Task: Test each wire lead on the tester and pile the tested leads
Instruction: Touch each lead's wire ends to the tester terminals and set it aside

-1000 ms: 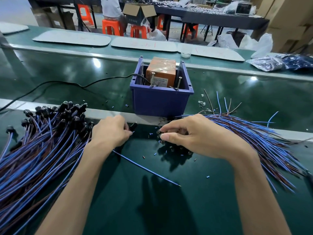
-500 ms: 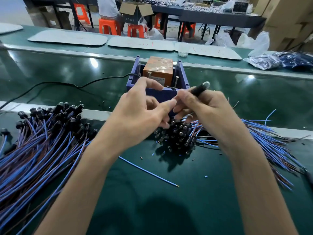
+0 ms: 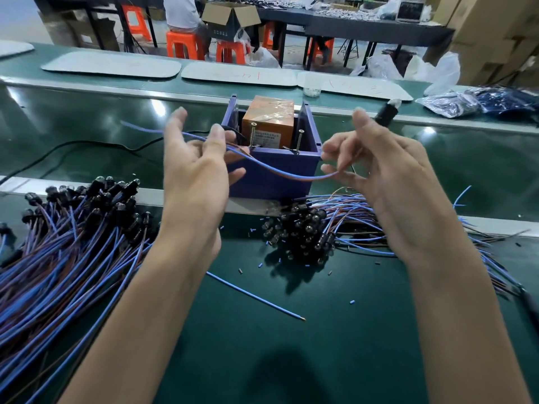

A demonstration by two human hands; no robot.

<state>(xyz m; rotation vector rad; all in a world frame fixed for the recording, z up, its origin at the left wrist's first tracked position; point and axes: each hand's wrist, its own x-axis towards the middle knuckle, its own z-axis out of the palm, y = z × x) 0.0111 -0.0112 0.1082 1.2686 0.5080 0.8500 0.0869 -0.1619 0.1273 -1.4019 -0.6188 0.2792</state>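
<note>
Blue-and-brown insulated lead [image 3: 291,177] sags in a smooth curve before the purple plastic box [image 3: 262,189] housing the orange, tape-wrapped tester [image 3: 269,121]. Left hand [image 3: 195,170] fingers loosely grip one end; right hand [image 3: 388,182] pinches the other.

Brightness: evenly bright indoor white light, clean colours.
Light source: overhead and ahead, judged by round reflections.
Glare: soft white spots on the glossy dark green counter [image 3: 350,360], strongest on the far strip beside the purple plastic bin [image 3: 274,176].
Shadows: soft; dark patch under the heap of black-capped blue and brown leads [image 3: 303,228], broad dim blot at the bottom edge.
Blur: motion smear on the left hand [image 3: 195,176], its fingers [image 3: 178,118], the right hand [image 3: 399,182] and the thin blue wire lead [image 3: 280,170] strung between them.
Distortion: wide-angle bowing; pale counter rail [image 3: 151,196] curved, forearms stretched toward the lower corners.
Focus: crisp on the near counter, softer at the far orange plastic stools [image 3: 182,45].
</note>
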